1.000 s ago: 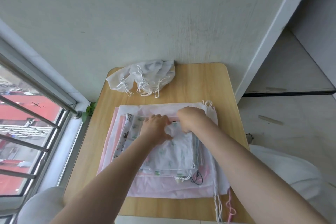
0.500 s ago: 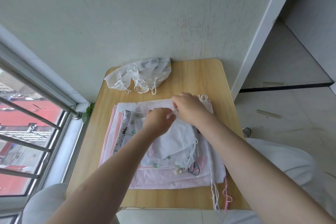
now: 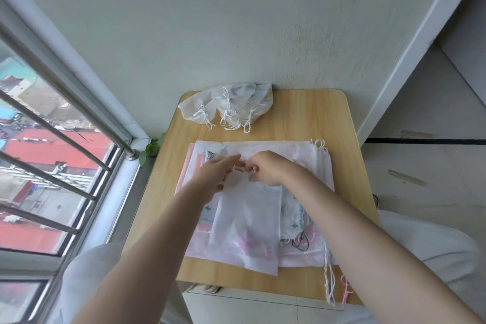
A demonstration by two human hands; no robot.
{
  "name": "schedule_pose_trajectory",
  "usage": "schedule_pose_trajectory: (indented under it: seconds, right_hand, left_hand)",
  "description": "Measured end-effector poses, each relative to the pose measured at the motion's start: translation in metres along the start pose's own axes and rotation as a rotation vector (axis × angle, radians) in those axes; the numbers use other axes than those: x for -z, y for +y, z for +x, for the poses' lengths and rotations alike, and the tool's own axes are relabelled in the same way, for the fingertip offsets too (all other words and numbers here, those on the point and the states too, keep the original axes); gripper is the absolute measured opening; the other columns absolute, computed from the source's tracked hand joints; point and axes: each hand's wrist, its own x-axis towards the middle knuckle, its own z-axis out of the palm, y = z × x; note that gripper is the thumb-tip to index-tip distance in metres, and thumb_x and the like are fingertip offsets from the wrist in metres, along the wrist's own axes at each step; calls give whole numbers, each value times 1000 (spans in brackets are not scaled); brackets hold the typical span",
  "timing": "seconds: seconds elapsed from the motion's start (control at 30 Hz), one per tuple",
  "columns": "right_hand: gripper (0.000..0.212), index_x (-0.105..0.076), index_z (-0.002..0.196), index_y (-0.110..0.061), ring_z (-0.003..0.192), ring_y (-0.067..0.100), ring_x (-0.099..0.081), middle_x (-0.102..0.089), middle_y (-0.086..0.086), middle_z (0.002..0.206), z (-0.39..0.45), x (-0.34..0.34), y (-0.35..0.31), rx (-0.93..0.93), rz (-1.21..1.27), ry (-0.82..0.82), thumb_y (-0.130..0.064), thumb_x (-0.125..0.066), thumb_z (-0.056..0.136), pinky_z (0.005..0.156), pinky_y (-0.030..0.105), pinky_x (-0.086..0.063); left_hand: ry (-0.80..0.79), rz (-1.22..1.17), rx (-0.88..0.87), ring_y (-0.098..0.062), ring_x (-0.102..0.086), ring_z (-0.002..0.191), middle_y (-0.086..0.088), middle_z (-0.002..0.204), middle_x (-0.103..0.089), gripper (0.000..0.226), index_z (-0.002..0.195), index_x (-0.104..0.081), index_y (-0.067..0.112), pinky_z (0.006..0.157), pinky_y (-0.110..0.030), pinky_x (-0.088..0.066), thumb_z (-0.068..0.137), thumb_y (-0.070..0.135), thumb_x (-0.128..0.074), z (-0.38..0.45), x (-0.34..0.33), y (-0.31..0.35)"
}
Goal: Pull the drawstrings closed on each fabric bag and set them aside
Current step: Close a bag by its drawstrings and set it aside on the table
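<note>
A thin white fabric bag (image 3: 247, 221) hangs over the stack of flat bags (image 3: 307, 166) in the middle of the table. At its gathered top edge my left hand (image 3: 214, 175) pinches it from the left, and my right hand (image 3: 267, 168) pinches it from the right with curled fingers. The two hands nearly touch. I cannot make out the bag's drawstring between the fingers. A pile of white bags with knotted strings (image 3: 226, 105) lies at the table's far edge against the wall.
The small wooden table (image 3: 310, 118) stands against a pale wall, with a barred window (image 3: 52, 139) to the left. Loose white and pink cords (image 3: 332, 284) hang over the table's front right edge. My knees show below on both sides.
The white bag has been lifted off the stack and now hangs lower and longer from my hands. Both hands have moved slightly toward the wall and closer together at its top.
</note>
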Motion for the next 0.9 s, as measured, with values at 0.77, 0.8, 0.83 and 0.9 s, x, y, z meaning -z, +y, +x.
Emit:
schedule_pose_trajectory:
  seconds: [0.77,0.8,0.83,0.9]
  right_hand:
    - [42,-63,65,-22,43,12,-33,-38,-10,44,-13,-22,20,-355,768,265,-60,-56,80,48,23,-29]
    - [42,-62,63,-15,42,14,-28,-34,-6,47,-12,-23,22,-373,891,285,-53,-56,80,47,24,-24]
    - [38,-55,60,-14,43,14,-24,-30,-3,49,-11,-25,23,-378,1044,308,-44,-56,83,47,25,-20]
    - [36,-39,59,-16,43,14,-21,-25,-2,50,-7,-28,26,-363,1373,347,-26,-54,90,47,27,-18]
  left_hand:
    - [176,-1242,-78,-15,-48,41,-2,51,-42,15,105,-56,1,54,-29,-57,96,-1,-44,-15,31,-26]
    - [187,-1261,-70,-13,-39,38,0,50,-35,18,107,-55,1,45,-24,-50,96,-2,-41,-14,31,-28]
    - [198,-1267,-63,-11,-32,38,1,50,-29,20,107,-55,2,41,-21,-43,96,-2,-39,-12,33,-30]
    - [229,-1240,-47,-10,-24,39,3,51,-24,22,105,-56,4,39,-20,-31,95,-2,-37,-9,35,-34]
